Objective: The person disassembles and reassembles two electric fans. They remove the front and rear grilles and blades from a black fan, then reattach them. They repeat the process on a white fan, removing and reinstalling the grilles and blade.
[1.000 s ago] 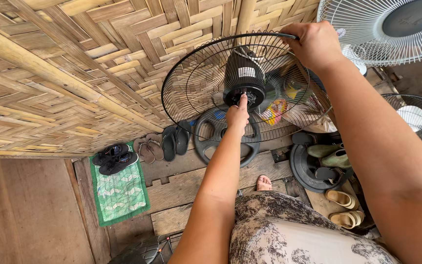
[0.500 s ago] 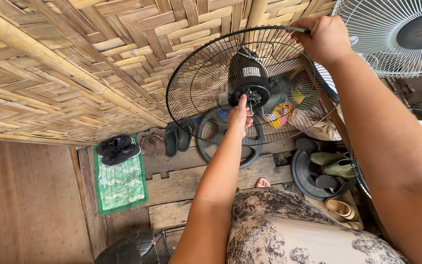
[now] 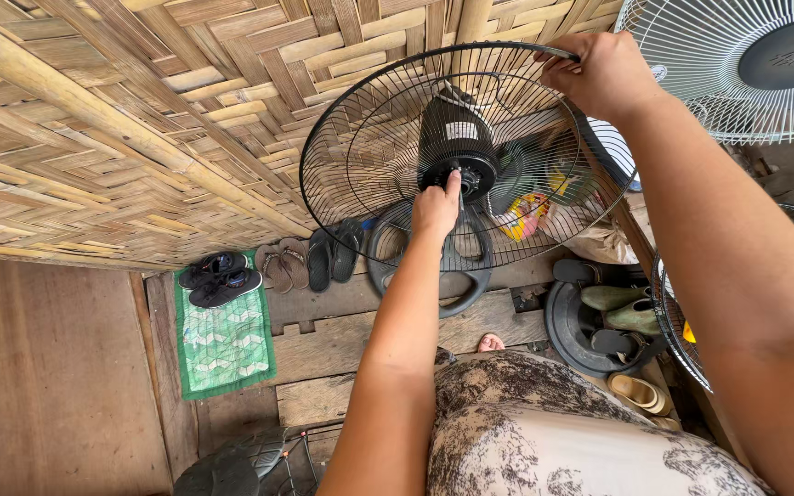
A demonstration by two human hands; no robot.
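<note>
I've got the black fan guard [image 3: 388, 165] up in front of me, tilted toward the woven bamboo wall [image 3: 140, 119], and everything hangs off that guard. My right hand [image 3: 604, 73] is clamped on its top rim, fingers curled over the wire. My left hand [image 3: 436, 207] reaches through to the motor hub [image 3: 457, 174] at the guard's centre, fingertips bunched and pinching at the small fitting there; what exactly they grip I can't tell, the hand covers it.

Below the guard on the plank floor [image 3: 323, 354] lies a black round fan base [image 3: 434, 266], with sandals [image 3: 310, 262] just left of it and dark shoes on a green mat [image 3: 227, 344] further left. Right of the guard stands a white fan [image 3: 737, 64], and under that, more footwear on another base.

Risks, as I judge them: the guard is held by one rim grip only, so a twist at the hub could swing it and slip it loose. A small fitting dropped here could roll between the floor planks. My bare toes [image 3: 490, 343] sit right below the guard, too.
</note>
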